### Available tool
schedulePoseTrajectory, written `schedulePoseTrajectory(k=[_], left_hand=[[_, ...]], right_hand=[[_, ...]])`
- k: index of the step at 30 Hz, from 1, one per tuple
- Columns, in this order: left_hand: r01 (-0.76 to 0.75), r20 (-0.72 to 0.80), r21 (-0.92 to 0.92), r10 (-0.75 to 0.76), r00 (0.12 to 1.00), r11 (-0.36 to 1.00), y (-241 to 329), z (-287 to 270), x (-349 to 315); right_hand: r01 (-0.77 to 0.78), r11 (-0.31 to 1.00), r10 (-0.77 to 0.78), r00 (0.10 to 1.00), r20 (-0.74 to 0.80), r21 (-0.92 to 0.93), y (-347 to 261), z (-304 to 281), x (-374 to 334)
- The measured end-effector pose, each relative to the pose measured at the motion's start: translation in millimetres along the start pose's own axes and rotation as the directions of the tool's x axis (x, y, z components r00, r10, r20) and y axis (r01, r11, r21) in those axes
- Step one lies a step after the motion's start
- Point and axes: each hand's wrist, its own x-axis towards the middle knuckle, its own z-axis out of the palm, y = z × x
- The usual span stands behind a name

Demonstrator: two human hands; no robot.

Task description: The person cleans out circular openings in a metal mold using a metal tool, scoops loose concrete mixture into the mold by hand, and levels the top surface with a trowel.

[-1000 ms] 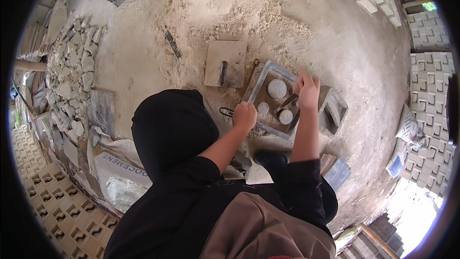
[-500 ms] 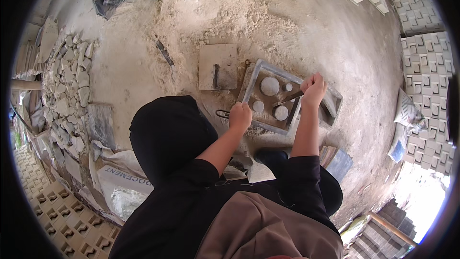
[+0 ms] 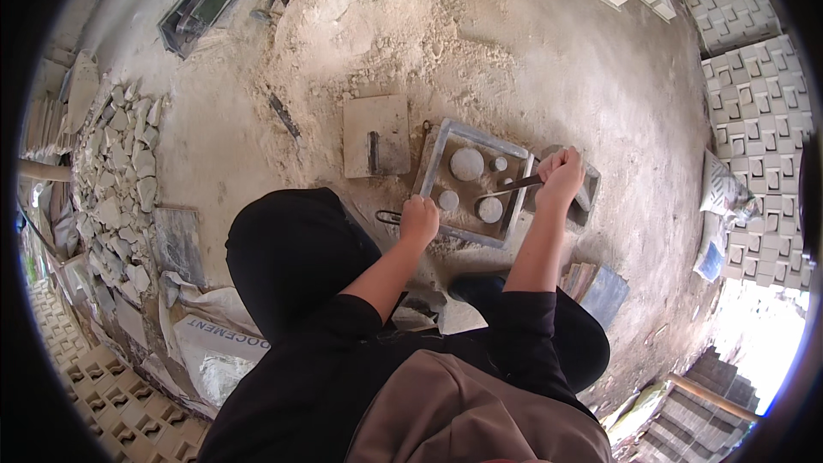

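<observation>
A square grey metal mould lies on the dusty floor before me, with several round powder-covered discs of different sizes inside. My left hand is closed at the mould's lower left side, beside a wire loop handle that sticks out from under the fist. In my right hand, closed over the mould's right edge, is a narrow flat-bladed tool. Its blade slants down to the left, with the tip close to the lower right disc. The fingers hide the tool's far end.
Left of the mould lies a square plate with a bar handle. A tray-like box stands at its right. Beyond is a heap of pale powder. Broken slabs pile up at far left; patterned blocks are stacked at right.
The tool's blade has swung lower and left, its tip now by the lower right disc. The view has shifted a little, so the floor things appear slightly lower. My left hand keeps its place on the mould.
</observation>
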Motion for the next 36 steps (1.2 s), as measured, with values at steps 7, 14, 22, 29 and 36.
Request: schedulePoseTrajectory(k=[7, 14, 22, 29, 36], left_hand=[[-0.225, 0.015, 0.261, 0.229, 0.973, 0.939, -21, 11, 1], [-0.224, 0.064, 0.267, 0.215, 0.975, 0.937, -22, 10, 2], [-0.205, 0.023, 0.205, 0.205, 0.978, 0.957, -19, 6, 5], [-0.302, 0.006, 0.285, 0.313, 0.95, 0.91, -30, 20, 5], [-0.25, 0.113, 0.262, 0.228, 0.967, 0.932, -23, 19, 4]], right_hand=[[0.008, 0.999, -0.008, 1.0, 0.003, -0.043, -13, 0, 1], [-0.033, 0.994, 0.04, 0.997, 0.064, -0.104, -18, -3, 8], [0.015, 0.998, -0.013, 1.0, 0.028, -0.054, -18, -25, 1], [0.029, 0.998, -0.032, 0.999, -0.042, -0.059, -21, -40, 5], [0.02, 0.994, -0.032, 0.994, -0.107, -0.11, -21, -65, 0]])
